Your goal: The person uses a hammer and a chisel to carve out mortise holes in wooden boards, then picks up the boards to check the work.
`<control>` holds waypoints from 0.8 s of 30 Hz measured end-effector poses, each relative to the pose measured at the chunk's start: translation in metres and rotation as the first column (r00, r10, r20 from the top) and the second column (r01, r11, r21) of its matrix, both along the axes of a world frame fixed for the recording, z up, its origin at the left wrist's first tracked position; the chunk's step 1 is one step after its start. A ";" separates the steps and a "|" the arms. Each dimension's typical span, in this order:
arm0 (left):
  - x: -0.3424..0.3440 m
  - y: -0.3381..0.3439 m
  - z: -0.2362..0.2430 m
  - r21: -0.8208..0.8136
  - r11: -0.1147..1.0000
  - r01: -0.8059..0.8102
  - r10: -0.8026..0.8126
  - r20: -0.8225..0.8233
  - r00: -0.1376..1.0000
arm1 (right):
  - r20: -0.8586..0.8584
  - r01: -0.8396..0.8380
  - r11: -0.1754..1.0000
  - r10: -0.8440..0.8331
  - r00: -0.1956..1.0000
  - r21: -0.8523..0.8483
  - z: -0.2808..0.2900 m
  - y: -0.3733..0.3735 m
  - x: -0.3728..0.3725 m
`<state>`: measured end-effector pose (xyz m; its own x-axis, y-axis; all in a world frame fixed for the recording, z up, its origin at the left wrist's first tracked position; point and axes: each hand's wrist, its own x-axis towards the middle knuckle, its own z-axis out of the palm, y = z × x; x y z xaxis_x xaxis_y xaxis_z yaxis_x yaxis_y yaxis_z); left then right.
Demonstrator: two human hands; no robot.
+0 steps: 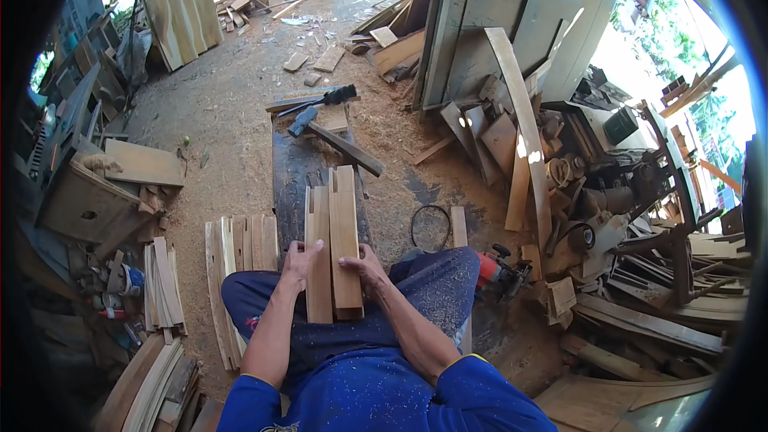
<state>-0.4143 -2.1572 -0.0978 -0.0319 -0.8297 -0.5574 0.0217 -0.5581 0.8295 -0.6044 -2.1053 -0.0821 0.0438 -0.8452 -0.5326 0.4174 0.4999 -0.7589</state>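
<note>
Two short, thick wooden pieces rest side by side over my lap, their far ends lying over a dark bench (292,168). My left hand (298,266) grips the outer side of the left wooden piece (318,284), thumb on top. Around the right edge of the other wooden piece (346,244) my right hand (366,270) is closed, its thumb on the upper face. This right piece sits slightly higher and overlaps or touches the left one. Narrow notches show at their far ends. Farther up the bench lies a hammer (352,152) with a blue-grey head and wooden handle.
Cut wooden strips (240,252) stand stacked by my left knee. A red power tool (492,270) lies beyond my right knee, near a black loop (430,228). A black-ended tool (340,94) lies past the hammer. Piled boards (520,136) crowd the right side; sawdust covers the ground.
</note>
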 end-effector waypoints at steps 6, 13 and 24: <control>-0.046 -0.008 0.043 -0.099 0.977 0.187 -0.208 -0.303 0.930 | 0.345 0.008 0.992 0.038 0.938 -0.130 0.000 0.024 -0.033; -0.154 -0.051 0.078 -0.209 0.844 0.494 -0.508 -0.016 0.861 | 0.400 0.279 0.960 -0.242 0.884 -0.037 -0.020 0.014 -0.109; -0.270 -0.072 -0.025 -0.150 0.843 0.517 -0.452 0.325 0.831 | 0.576 0.420 0.892 -0.433 0.694 0.165 -0.088 -0.015 -0.202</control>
